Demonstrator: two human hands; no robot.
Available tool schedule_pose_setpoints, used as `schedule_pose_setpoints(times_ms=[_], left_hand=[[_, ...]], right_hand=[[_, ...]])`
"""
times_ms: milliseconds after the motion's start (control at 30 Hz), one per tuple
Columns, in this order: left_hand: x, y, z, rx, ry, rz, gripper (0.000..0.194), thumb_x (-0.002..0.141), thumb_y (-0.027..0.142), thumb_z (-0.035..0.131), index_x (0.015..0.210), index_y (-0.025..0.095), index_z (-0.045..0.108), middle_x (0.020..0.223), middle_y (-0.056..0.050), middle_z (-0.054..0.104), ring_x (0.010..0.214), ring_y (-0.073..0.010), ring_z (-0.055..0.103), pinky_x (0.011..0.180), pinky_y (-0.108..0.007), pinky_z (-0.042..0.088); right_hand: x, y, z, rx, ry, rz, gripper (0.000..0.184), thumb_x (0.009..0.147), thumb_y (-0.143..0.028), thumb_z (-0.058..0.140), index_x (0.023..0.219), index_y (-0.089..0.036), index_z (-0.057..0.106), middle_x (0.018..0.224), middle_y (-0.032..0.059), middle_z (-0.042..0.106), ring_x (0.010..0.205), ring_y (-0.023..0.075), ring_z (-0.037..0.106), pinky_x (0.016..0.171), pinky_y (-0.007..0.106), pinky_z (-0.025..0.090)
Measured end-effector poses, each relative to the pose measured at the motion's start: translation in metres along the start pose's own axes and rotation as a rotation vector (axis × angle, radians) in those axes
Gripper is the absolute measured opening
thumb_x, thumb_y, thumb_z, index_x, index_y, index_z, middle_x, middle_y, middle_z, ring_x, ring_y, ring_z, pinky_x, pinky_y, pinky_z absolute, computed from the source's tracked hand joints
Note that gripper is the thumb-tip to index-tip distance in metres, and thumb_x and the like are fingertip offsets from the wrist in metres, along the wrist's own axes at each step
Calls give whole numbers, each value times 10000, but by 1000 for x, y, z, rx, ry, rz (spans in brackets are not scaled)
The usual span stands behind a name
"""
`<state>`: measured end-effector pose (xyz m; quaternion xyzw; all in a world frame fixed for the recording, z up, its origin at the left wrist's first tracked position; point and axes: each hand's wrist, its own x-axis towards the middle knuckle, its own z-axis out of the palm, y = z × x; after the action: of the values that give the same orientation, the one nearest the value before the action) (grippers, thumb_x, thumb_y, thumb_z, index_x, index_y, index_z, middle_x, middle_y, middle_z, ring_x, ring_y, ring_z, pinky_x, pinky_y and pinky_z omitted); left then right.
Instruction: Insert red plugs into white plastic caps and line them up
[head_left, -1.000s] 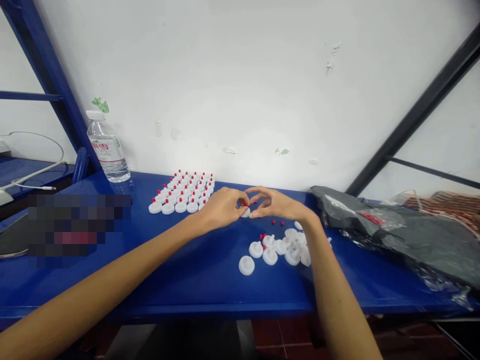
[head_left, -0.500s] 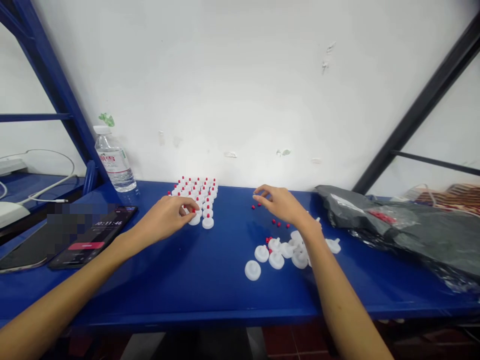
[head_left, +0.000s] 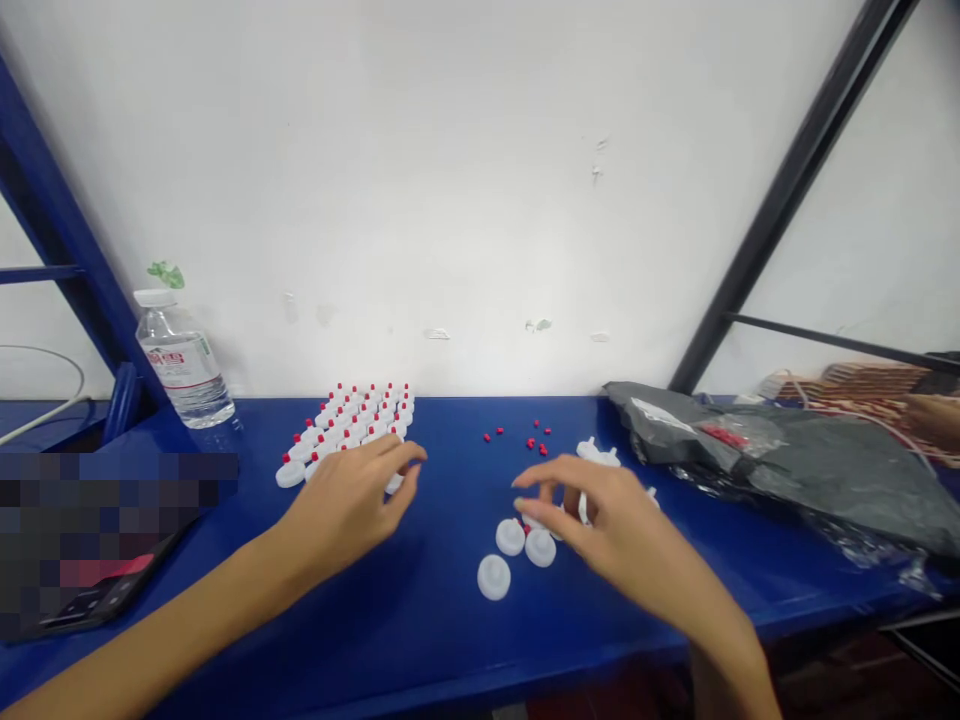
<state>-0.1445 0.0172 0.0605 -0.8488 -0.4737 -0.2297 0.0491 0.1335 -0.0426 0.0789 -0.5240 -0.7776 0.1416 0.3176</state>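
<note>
My left hand (head_left: pixel 351 498) hovers over the near right corner of a grid of white caps with red tips (head_left: pixel 345 425), fingers spread, holding nothing. My right hand (head_left: pixel 600 520) reaches over a loose pile of white caps (head_left: pixel 517 548) on the blue table (head_left: pixel 420 620). Its fingers are apart and curved down toward the caps, with nothing held. Small red tips (head_left: pixel 525 437) lie scattered beyond the pile.
A water bottle (head_left: pixel 180 362) stands at the back left by a blue post. A phone (head_left: pixel 82 590) lies at the left edge. A dark plastic bag (head_left: pixel 787 460) covers the right end. The white wall runs close behind.
My left hand set a capped piece at the grid and drew back, opening. My right hand came from the red tips toward the loose white caps. The view has shifted.
</note>
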Motion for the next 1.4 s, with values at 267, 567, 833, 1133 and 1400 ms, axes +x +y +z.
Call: schedule_pose_setpoints(times_ms=[267, 567, 833, 1133, 1400], left_hand=[[76, 38, 74, 96, -178, 117, 372, 972, 144, 354, 1210, 188, 635, 1107, -128, 639, 870, -236, 679, 740, -345, 508], [104, 41, 105, 181, -249, 115, 353, 892, 21, 377, 984, 145, 695, 1057, -159, 660, 887, -245, 686, 744, -344, 521], [45, 40, 46, -360, -6, -10, 139, 844, 216, 598, 853, 202, 736, 835, -34, 709, 680, -157, 648, 684, -282, 495], [-10, 10, 24, -1186, -280, -302, 325, 839, 465, 676, 912, 149, 677, 834, -48, 716, 497, -93, 589, 390, -186, 407], [-15, 18, 25, -1224, -407, -228, 354, 871, 474, 658, 989, 143, 695, 965, -84, 734, 643, -139, 690, 429, -164, 388]], right_hand=[[-42, -6, 76, -190, -3, 71, 291, 893, -472, 630, 1127, -319, 712, 956, 67, 745, 760, 289, 721, 618, 371, 500], [-52, 11, 105, -85, 144, 36, 265, 956, -469, 515, 1113, -360, 699, 996, 90, 709, 674, 238, 697, 591, 361, 542], [-41, -10, 101, 282, 114, 144, 206, 919, -515, 554, 942, -322, 624, 1035, 41, 741, 815, 251, 700, 768, 383, 556], [-25, -25, 113, 417, 43, 197, 341, 825, -475, 701, 1116, -317, 619, 826, 0, 740, 727, 219, 683, 710, 327, 532], [-33, -22, 110, 481, 101, 278, 559, 826, -422, 725, 1284, -240, 459, 763, -27, 733, 693, 174, 665, 714, 278, 511]])
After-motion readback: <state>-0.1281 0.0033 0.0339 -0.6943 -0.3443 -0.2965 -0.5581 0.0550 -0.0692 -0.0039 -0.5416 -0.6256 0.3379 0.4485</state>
